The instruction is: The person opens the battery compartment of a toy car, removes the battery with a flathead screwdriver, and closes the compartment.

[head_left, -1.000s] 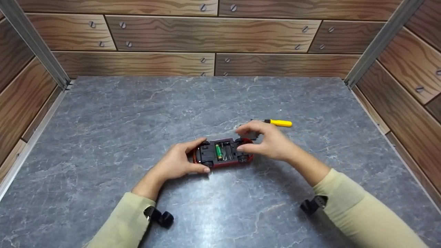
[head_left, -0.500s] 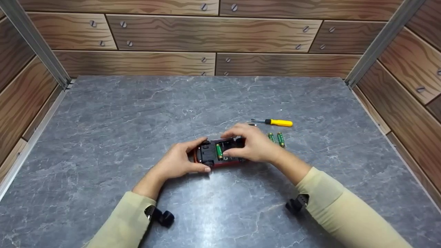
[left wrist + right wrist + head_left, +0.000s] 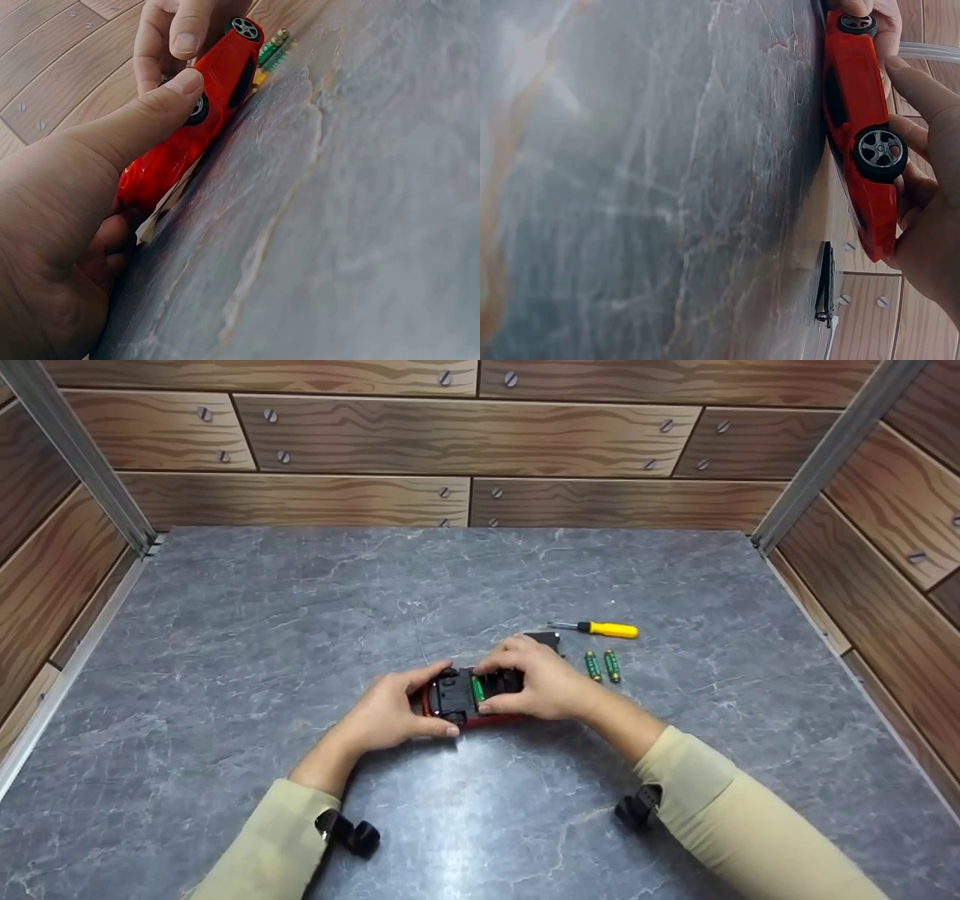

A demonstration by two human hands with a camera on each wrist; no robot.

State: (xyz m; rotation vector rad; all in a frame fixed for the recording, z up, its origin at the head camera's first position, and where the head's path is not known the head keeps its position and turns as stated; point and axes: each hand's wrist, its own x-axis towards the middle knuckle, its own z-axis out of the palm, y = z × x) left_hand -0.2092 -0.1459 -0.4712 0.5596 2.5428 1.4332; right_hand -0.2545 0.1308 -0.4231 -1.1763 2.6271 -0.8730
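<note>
A red toy car (image 3: 452,695) lies upside down, its black underside and battery compartment facing up. My left hand (image 3: 384,710) grips its left end, thumb beside a wheel (image 3: 199,111) in the left wrist view. One green battery (image 3: 478,690) sits in the compartment. Over the car's right half is my right hand (image 3: 544,679), its thumb and fingertips close at the two ends of that battery; I cannot tell whether they pinch it. The right wrist view shows the car's red side (image 3: 866,82) with the right thumb (image 3: 915,79) right at its upper edge.
Two green batteries (image 3: 602,666) lie right of the right hand. Behind the hand is a black plastic cover (image 3: 546,640), and beyond it a screwdriver (image 3: 611,630) with a yellow handle. Wood-patterned walls (image 3: 465,435) enclose the grey marbled table (image 3: 300,600).
My right hand has moved left from the car's right end to the battery in the compartment, uncovering the two loose batteries and the black cover. My left hand keeps its grip.
</note>
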